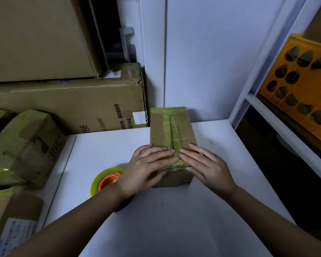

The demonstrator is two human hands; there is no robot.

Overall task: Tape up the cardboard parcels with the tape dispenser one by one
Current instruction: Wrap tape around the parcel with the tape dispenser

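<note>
Your left hand and right hand lie flat, fingers straight, pressing tape onto the near end of the parcel, which sits toward the desk's far edge. Its seam looks taped, so this one seems nearly done. The tape roll rests by the left edge; the desk's near side gives you room.

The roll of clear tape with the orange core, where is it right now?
In the head view, the roll of clear tape with the orange core lies on the white table, partly under the left wrist, just left of the small cardboard parcel.
</note>
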